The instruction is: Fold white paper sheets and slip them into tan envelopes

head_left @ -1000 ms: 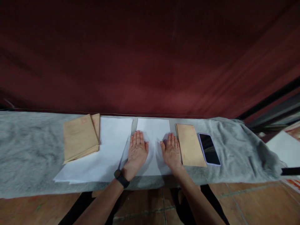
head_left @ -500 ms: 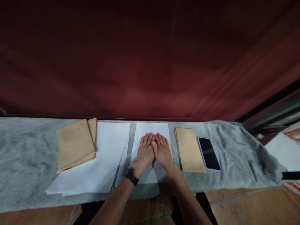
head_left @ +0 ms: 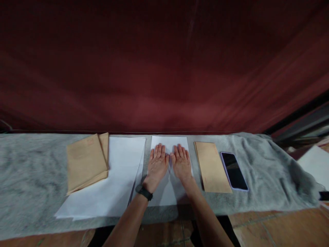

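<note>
A white sheet of paper lies on the grey cloth straight in front of me. My left hand rests palm down on its left half, fingers stretched out, with a dark watch on the wrist. On the right half, my right hand lies flat too, its fingers slightly spread. A narrow gap of paper shows between the two thumbs. Neither hand holds anything. Left of the sheet is a stack of white paper, partly covered by brown envelopes.
More brown envelopes lie right of the sheet, beside a phone in a pale purple case. The grey cloth is rumpled at the right. A dark red curtain hangs behind, and floor tiles show below.
My hands, which were side by side with the thumbs overlapping, have moved apart along the sheet, left hand leftward and right hand rightward. The whole view has shifted slightly.
</note>
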The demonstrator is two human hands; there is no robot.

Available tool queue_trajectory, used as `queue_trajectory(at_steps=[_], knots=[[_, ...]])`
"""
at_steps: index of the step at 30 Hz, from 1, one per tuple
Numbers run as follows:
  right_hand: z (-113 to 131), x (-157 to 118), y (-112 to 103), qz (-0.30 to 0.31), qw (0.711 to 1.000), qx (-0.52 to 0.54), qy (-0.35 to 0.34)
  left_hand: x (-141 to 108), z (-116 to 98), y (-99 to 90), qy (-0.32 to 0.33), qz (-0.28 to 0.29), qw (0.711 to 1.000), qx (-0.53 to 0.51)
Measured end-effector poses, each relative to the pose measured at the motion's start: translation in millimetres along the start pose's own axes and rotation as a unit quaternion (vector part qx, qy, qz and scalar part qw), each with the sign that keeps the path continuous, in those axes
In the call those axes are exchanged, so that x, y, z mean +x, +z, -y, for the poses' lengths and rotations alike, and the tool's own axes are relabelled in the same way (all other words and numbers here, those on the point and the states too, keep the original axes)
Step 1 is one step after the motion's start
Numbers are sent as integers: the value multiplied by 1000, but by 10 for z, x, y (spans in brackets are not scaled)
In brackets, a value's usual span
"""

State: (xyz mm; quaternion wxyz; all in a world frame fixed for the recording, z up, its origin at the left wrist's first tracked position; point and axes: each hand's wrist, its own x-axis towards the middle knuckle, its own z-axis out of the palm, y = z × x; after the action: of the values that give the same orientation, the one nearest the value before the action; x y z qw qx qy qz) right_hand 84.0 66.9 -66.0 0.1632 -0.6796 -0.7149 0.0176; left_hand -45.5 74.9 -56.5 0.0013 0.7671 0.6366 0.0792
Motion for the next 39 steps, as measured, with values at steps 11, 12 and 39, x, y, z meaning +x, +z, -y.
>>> queue_trajectory(at_steps=[11, 12, 39], knots=[[-163, -45, 163, -92, 994, -36, 48, -59, 91, 64, -64, -79, 995, -12], [-166, -48, 163, -90, 994, -35, 51, -64, 87, 72, -70, -87, 994, -15], [61, 149, 136, -23, 998, 17, -63, 9, 22, -16, -39, -62, 997, -21]])
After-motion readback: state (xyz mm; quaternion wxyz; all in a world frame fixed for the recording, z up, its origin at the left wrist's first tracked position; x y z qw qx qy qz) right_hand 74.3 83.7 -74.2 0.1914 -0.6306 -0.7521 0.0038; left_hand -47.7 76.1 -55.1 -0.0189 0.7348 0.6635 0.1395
